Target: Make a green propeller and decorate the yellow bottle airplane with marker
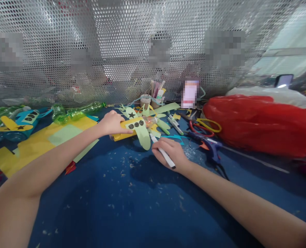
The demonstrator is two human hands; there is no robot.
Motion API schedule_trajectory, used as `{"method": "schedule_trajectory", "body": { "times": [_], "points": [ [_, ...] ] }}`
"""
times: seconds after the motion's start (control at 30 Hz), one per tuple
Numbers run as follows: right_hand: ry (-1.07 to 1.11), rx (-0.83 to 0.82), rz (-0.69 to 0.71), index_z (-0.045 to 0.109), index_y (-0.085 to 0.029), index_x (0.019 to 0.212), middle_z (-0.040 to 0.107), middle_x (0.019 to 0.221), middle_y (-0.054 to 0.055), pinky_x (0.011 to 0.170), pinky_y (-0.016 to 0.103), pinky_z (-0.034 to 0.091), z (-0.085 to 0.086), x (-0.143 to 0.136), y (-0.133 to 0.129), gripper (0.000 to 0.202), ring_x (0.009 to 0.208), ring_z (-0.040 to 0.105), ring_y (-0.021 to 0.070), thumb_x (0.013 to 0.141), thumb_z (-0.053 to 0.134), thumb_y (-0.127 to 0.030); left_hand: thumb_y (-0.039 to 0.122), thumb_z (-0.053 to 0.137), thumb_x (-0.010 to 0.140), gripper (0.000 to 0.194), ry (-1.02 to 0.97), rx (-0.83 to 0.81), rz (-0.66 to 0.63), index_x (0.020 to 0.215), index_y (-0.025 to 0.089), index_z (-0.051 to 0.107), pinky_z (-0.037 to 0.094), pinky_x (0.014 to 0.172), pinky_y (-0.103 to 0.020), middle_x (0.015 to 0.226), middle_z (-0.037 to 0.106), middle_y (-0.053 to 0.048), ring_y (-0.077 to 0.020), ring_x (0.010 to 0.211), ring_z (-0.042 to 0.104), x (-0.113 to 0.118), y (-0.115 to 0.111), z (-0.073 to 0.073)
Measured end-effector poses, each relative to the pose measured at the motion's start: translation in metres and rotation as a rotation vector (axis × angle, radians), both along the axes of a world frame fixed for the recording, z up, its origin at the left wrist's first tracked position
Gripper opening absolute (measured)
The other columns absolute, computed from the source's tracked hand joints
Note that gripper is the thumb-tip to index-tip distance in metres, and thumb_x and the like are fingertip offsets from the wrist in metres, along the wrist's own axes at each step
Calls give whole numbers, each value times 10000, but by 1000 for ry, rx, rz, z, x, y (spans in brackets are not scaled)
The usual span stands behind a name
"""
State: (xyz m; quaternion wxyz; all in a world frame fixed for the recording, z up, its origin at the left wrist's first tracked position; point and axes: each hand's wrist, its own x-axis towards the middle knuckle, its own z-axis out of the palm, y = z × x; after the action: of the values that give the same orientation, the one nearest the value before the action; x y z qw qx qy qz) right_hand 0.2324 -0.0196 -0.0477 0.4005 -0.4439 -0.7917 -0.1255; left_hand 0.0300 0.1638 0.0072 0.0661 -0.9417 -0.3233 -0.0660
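My left hand grips the yellow body of a toy airplane, thumb along its near side. The plane is made from a plastic bottle wrapped in yellow paper, with pale green paper wings. Black windows are drawn along its side, and a black star marks the far wing. In my right hand is a white marker, its tip up and to the left beside the near wing. Whether the tip touches the wing I cannot tell.
Yellow paper sheets and a blue-and-yellow bottle plane lie left, near green bottles. Right are markers, red-handled scissors, a blue glue gun and a red plastic bag. A perforated metal screen stands behind.
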Motion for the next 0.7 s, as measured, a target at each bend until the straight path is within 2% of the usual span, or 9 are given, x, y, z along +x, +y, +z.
{"method": "schedule_trajectory", "body": {
  "times": [0.07,0.13,0.23,0.27,0.33,0.43,0.53,0.63,0.7],
  "points": [
    [25,-86,27,569,-221,904,654,740,23,604,269,487,-2,2,0,100,651,625,154,911,470,-215,779,543,678,666,24,59,-28,859,167,736,397,877,-418,798,673,-102,-306,944,515,0,-12,-1],
    [139,-200,26,553,-223,1013,666,782,25,617,290,496,-5,3,1,150,675,633,162,932,428,-235,714,623,676,681,-1,177,-61,1027,136,704,338,991,-504,945,677,-141,-358,1087,491,0,-29,0],
    [427,-381,24,514,-224,999,628,729,-1,587,289,492,-8,4,4,110,634,606,153,927,432,-240,394,733,739,698,-57,302,-147,1338,116,506,210,1113,-563,1342,519,-195,-389,1327,342,-2,-64,-4],
    [513,-420,31,506,-222,952,612,704,-10,576,283,486,-9,4,5,67,619,594,148,915,451,-234,256,680,796,621,-51,318,-199,1370,145,470,214,1129,-550,1400,476,-176,-361,1368,312,-3,-77,-8],
    [636,-457,49,497,-221,870,591,657,-23,558,273,471,-9,4,8,18,594,573,141,887,497,-228,76,526,862,507,-23,377,-317,1358,171,477,290,1124,-505,1404,492,-147,-290,1375,347,-6,-99,-20],
    [733,-485,87,506,-223,812,572,599,-32,549,276,466,-9,5,13,71,566,561,142,879,519,-244,41,434,904,420,14,481,-446,1297,159,523,442,1029,-387,1312,585,-119,-225,1276,482,-8,-120,-37],
    [816,-490,94,506,-232,786,562,571,-37,525,282,467,-9,7,17,116,529,550,143,897,500,-265,36,408,918,404,28,524,-442,1288,159,516,520,886,-339,1340,555,-148,-233,1162,563,-3,-120,-44],
    [874,-451,64,494,-241,784,566,567,-40,509,281,466,-8,8,18,131,515,552,143,909,481,-277,16,378,920,403,11,556,-406,1255,177,535,543,803,-326,1314,570,-154,-233,1081,601,7,-105,-43],
    [904,-423,44,484,-242,782,560,551,-45,501,276,461,-7,8,17,136,503,547,141,912,467,-281,13,368,923,372,-13,582,-384,1208,141,569,547,782,-328,1230,619,-166,-240,1054,613,14,-94,-43]
  ]
}}
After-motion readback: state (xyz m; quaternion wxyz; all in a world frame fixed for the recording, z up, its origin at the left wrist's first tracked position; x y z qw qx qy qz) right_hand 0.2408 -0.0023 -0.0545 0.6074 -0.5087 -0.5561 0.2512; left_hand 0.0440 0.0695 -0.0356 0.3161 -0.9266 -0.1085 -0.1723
